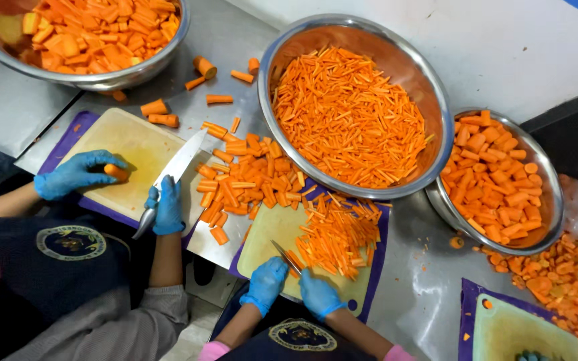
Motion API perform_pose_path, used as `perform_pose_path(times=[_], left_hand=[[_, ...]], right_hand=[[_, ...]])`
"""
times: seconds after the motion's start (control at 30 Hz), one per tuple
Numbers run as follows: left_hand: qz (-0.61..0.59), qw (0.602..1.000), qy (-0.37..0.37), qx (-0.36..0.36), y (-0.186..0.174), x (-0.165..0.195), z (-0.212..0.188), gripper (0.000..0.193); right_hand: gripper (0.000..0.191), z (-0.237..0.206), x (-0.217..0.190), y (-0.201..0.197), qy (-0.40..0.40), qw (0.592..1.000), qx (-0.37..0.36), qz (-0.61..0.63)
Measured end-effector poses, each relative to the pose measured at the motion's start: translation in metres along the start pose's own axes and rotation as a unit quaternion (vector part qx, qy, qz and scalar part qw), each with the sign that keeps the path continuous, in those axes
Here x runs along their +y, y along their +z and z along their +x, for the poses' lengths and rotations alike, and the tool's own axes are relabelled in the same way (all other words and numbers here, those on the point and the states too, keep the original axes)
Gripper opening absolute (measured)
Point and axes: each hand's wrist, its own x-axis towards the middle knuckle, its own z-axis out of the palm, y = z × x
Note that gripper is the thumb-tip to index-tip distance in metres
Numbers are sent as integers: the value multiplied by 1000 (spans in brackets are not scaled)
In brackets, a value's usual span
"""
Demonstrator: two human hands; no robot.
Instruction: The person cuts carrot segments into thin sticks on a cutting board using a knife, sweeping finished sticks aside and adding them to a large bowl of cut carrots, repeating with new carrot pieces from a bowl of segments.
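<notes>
My right hand (319, 295), in a blue glove, grips a small knife (286, 257) whose blade points up and left across a pale cutting board (265, 234). My left hand (265, 283), also gloved, curls its fingers down beside the blade on a few carrot pieces (294, 261). A heap of thin carrot sticks (336, 230) lies on the board just past the knife. Right behind the board stands a large steel bowl (272, 73) full of carrot sticks (349, 117).
On my left a co-worker's gloved hands hold a big knife (172, 175) and a carrot chunk (116, 172) over another board (135, 150). Carrot chunks (245, 177) lie between the boards. Steel bowls of chunks stand at the back left (95, 79) and right (550, 194). A third board (516, 327) is at bottom right.
</notes>
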Motion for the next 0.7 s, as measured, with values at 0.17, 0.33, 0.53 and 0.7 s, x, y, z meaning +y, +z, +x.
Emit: perform_pose_path(times=[0.17,0.33,0.53,0.7], left_hand=[[10,1000,7,19,-4,1,-2,11],[23,999,-23,-7,-4,0,-4,11],[36,998,2,55,-3,1,-4,16],[36,997,-1,62,-2,0,-8,17]], right_hand=[[30,4,-12,5,-6,999,-11,-34],[29,18,-15,4,29,998,-5,-63],[31,5,-4,-7,-57,997,17,47],[33,-3,-9,-2,-23,1000,-2,6]])
